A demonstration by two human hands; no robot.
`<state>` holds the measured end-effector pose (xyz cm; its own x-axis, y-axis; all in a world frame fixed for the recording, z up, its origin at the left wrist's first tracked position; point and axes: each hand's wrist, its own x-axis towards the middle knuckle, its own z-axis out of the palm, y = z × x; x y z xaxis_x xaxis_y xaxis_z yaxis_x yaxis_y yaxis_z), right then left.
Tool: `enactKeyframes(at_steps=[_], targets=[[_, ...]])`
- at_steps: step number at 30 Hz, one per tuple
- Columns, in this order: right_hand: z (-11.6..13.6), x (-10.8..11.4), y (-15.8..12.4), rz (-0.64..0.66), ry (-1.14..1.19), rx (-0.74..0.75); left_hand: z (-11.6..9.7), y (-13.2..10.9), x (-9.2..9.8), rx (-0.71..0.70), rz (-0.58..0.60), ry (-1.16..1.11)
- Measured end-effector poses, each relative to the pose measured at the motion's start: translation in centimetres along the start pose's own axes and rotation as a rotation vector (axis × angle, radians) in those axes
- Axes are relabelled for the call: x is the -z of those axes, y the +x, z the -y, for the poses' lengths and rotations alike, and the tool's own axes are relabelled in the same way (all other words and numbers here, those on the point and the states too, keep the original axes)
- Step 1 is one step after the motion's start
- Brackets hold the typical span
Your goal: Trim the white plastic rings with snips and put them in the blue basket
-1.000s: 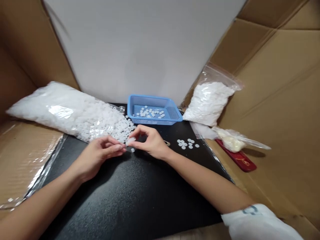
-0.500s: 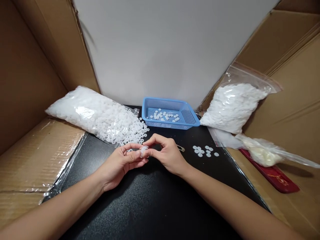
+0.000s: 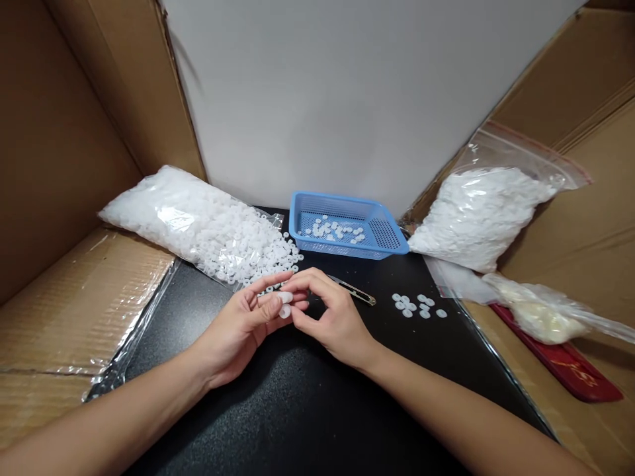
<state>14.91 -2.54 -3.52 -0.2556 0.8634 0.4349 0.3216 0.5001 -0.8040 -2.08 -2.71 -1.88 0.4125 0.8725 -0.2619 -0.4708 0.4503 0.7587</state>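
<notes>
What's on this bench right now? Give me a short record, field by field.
left hand: left hand pinches a small white plastic piece at its fingertips
right hand: right hand meets it, fingers on the same piece
surface: black mat
left of hands: open bag of white rings, some spilled
behind hands: blue basket holding a few white pieces
right: loose white discs; sealed bag of white parts
near basket: metal snips

red case (image 3: pixel 570 367) partly under bag (image 3: pixel 536 314), perhaps
</notes>
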Motion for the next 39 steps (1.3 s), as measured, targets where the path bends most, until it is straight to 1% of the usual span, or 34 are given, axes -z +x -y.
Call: enactKeyframes(at_steps=[2, 4, 6, 9, 13, 16, 18, 21, 23, 25, 28, 31, 33, 35, 39], targets=[[-0.4, -0.6, 0.0, -0.008, 0.025, -0.074, 0.9, 0.3, -0.2, -0.047, -0.08, -0.006], [-1.0, -1.5, 0.0, -0.022, 0.02, -0.144, 1.9, 0.9, -0.3, -0.095, -0.213, -0.009], [-1.5, -2.2, 0.0, -0.025, 0.008, -0.182, 2.6, 1.4, -0.2, -0.094, -0.247, -0.012], [-1.7, -2.8, 0.1, -0.018, -0.003, -0.2, 2.7, 1.6, 0.0, -0.101, -0.276, -0.014], [-1.8, -2.8, -0.1, -0.054, -0.009, -0.173, 2.0, 1.4, 0.0, -0.11, -0.243, -0.009], [-1.9, -2.5, -0.3, -0.078, -0.016, -0.101, 1.8, 1.3, -0.1, -0.118, -0.22, -0.026], [-1.9, -2.2, -0.5, -0.052, -0.074, -0.002, 1.8, 1.3, -0.2, -0.123, -0.221, -0.052], [-1.8, -1.6, -0.4, 0.002, -0.22, 0.198, 1.7, 1.2, -0.1, -0.113, -0.217, -0.072], [-1.7, -1.4, -0.3, 0.011, -0.233, 0.276, 1.5, 1.0, 0.1, -0.089, -0.204, -0.081], [-1.4, -1.2, -0.1, 0.002, -0.151, 0.254, 1.2, 0.9, 0.2, -0.057, -0.179, -0.092], [-1.1, -1.0, 0.2, -0.055, -0.002, 0.096, 0.7, 1.0, 0.4, -0.027, -0.157, -0.112], [-0.9, -0.4, 0.4, -0.11, 0.05, -0.029, 0.3, 1.1, 0.5, -0.039, -0.127, -0.115], [-0.8, 0.0, 0.4, -0.117, 0.059, -0.056, 0.3, 1.2, 0.6, -0.049, -0.091, -0.082], [-0.6, 0.3, 0.2, -0.099, 0.07, -0.048, 0.3, 1.1, 0.7, -0.052, -0.075, -0.04], [-0.4, 0.3, -0.2, -0.022, 0.067, -0.024, 0.4, 1.1, 0.8, -0.027, -0.106, 0.018]])
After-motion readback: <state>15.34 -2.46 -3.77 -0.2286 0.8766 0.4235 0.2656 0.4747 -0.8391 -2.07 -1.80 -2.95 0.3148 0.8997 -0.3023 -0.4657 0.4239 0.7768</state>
